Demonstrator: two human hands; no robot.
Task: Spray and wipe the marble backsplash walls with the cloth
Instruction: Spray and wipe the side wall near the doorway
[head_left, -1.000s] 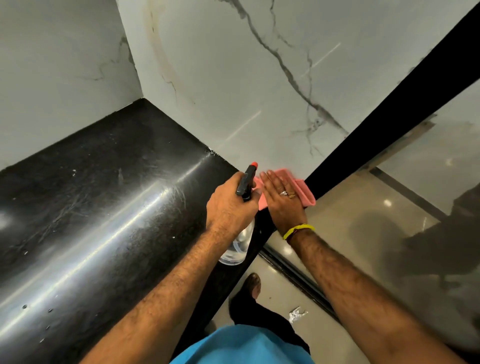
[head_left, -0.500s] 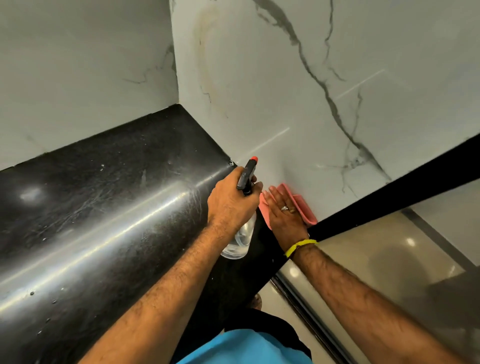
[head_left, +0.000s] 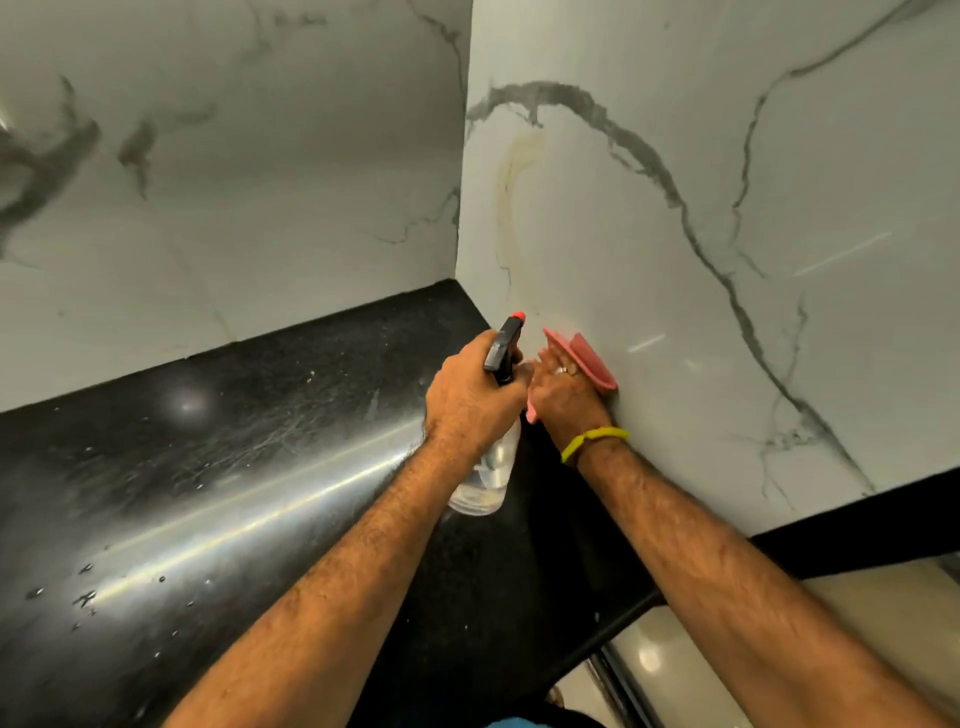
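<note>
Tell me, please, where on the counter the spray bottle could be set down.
The black countertop lies bare left of the left hand, up to the back marble wall. It is crowded near the right wall, where the hands, spray bottle and pink cloth meet.

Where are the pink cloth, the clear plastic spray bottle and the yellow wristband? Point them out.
pink cloth (head_left: 589, 358), head view, on the fold beside the fingers.
clear plastic spray bottle (head_left: 483, 480), head view, on the transparent lower body.
yellow wristband (head_left: 592, 439), head view, on the band across the wrist.
</note>
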